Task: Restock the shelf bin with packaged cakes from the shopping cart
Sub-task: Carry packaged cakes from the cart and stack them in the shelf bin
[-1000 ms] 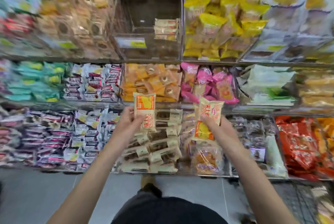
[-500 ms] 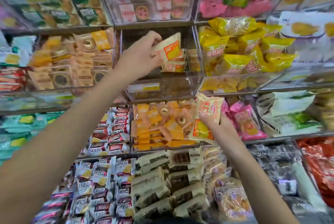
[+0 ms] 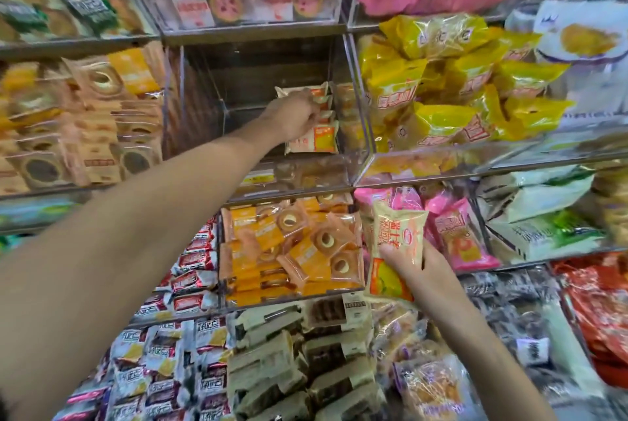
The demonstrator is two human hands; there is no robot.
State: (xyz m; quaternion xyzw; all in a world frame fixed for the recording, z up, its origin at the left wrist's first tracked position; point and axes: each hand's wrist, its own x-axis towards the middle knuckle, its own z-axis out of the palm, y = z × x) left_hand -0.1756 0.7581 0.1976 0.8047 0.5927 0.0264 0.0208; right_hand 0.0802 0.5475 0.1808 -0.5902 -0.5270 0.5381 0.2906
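Inside the clear shelf bin (image 3: 343, 57), the left hand (image 3: 294, 115) rests on the cake stack (image 3: 314, 121); its fingers' hold is unclear. Below the bin, the right hand (image 3: 416, 264) clasps a packaged cake (image 3: 396, 244), likely light, soft and crushable, best held by its flat sides.

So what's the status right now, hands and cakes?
Left hand inside clear shelf bin, fingers on stacked cake packs. Right hand grips a spare cake pack, held low. Nothing blocking the bin.

Single head view, wide-angle, close to shelf bin (image 3: 360, 162), facing forward and slightly up at it; forearms reach in from below.
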